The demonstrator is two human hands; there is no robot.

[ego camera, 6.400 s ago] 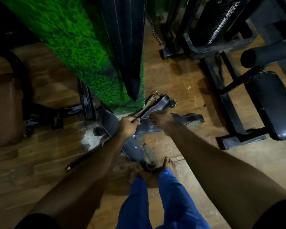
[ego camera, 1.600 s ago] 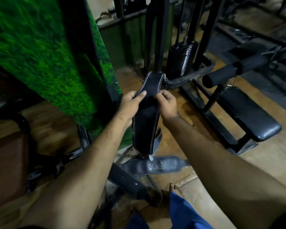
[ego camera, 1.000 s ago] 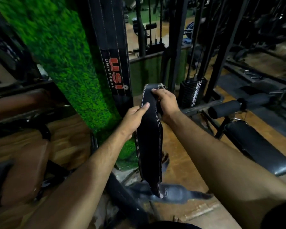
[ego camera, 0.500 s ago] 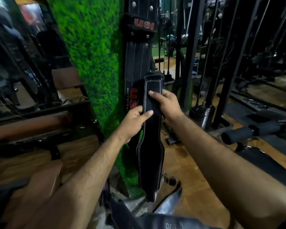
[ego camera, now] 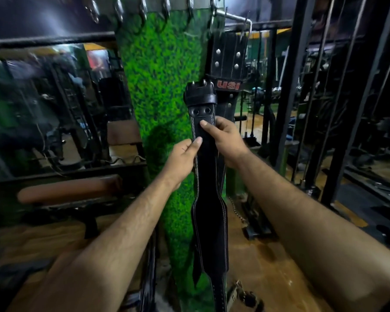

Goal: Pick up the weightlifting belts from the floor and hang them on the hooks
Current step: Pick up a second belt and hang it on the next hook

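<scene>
A black weightlifting belt (ego camera: 208, 221) with white stitching hangs straight down in front of me, buckle end up. My left hand (ego camera: 182, 157) pinches its left edge, thumb on the front. My right hand (ego camera: 225, 140) grips it slightly higher on the right, thumb across the face. Behind it a second black belt marked USI (ego camera: 229, 64) hangs from a metal hook (ego camera: 245, 22) on the green turf pillar (ego camera: 162, 86). A row of hooks (ego camera: 142, 10) lines the pillar's top, blurred. Another belt's buckle end (ego camera: 243, 293) lies on the floor by the pillar's foot.
A padded brown bench (ego camera: 70, 190) stands at the left before a mirror wall (ego camera: 54, 104). Black cable-machine uprights (ego camera: 291, 86) rise to the right. The wooden floor (ego camera: 268, 255) spreads under my right arm, with a chain (ego camera: 235, 210) dangling near the pillar.
I have raised the belt higher along the pillar and my view has tilted up, bringing the hooks into sight. Both hands keep their hold near its top.
</scene>
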